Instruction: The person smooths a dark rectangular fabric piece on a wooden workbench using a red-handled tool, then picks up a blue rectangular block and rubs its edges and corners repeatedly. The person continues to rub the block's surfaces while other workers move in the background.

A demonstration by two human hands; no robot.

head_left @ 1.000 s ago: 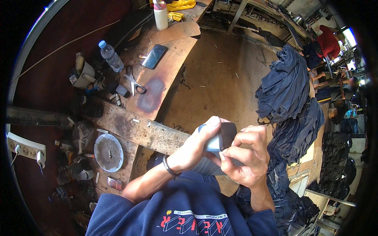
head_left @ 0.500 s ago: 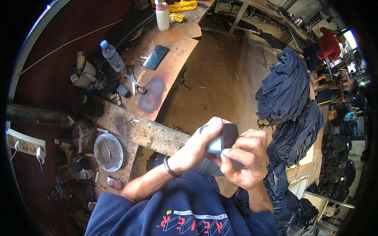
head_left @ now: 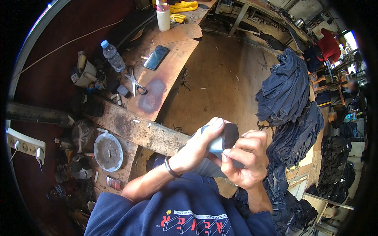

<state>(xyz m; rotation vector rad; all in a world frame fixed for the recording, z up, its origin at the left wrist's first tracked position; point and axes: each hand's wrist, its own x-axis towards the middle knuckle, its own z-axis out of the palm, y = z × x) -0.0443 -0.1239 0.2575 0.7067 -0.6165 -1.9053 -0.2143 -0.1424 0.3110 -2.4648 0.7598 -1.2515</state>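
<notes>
My left hand [head_left: 197, 147] is wrapped round a small dark piece with a pale blue face [head_left: 217, 144], its thumb lying along the top. What exactly this piece is, I cannot make out; a rounded dark brown end shows beyond the fingers. On the other side my right hand [head_left: 248, 159] pinches its near lower corner between thumb and forefinger, the other fingers curled. Both hands are close together in front of my body, above the edge of the worktable. Fingers cover much of the piece.
Scissors [head_left: 135, 81], a phone [head_left: 156, 58] and a water bottle [head_left: 113, 56] are on the table at left. Below them is a round grey dish [head_left: 108, 152]. Piles of dark denim [head_left: 284, 86] stand at right. A person in red [head_left: 329, 45] is at the far right.
Almost nothing differs. Both hands keep their hold on the dark and pale blue piece, which seems very slightly tilted; the view has shifted a trifle.
</notes>
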